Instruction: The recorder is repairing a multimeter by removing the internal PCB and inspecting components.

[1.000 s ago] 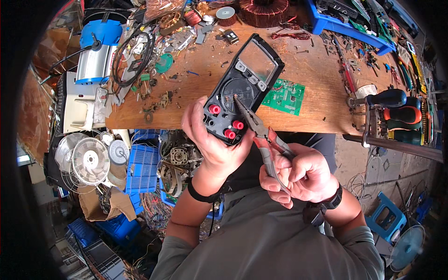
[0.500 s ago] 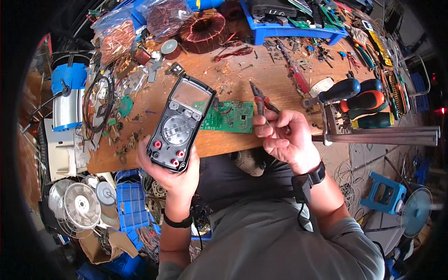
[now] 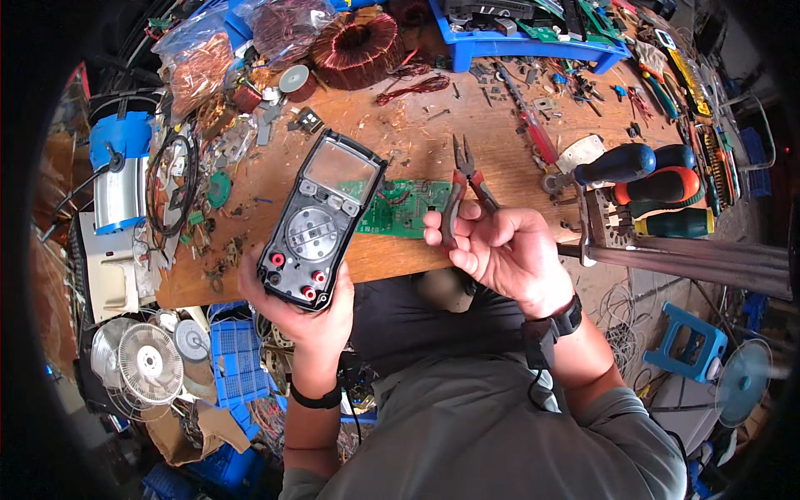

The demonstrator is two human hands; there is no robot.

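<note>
The black front housing of a multimeter (image 3: 315, 237), with a clear window, a round dial area and red sockets, is gripped at its lower end by my left hand (image 3: 321, 317). My right hand (image 3: 521, 258) holds long-nose pliers (image 3: 465, 179) with red and dark handles, jaws pointing up, apart from the housing. A green circuit board (image 3: 400, 212) lies on the wooden bench behind the two hands, partly hidden by the housing.
Screwdrivers (image 3: 621, 164) stand in a holder at right, below a blue tray of electronics (image 3: 537, 54). A copper-wound ring (image 3: 354, 50), bagged wire and scraps lie along the back of the bench (image 3: 450, 117). A fan (image 3: 150, 362) and blue baskets (image 3: 242, 358) are lower left.
The plier tip has left the housing's dial area and moved right. The housing has moved left with my left hand and is less tilted toward the pliers. The camera's view has shifted.
</note>
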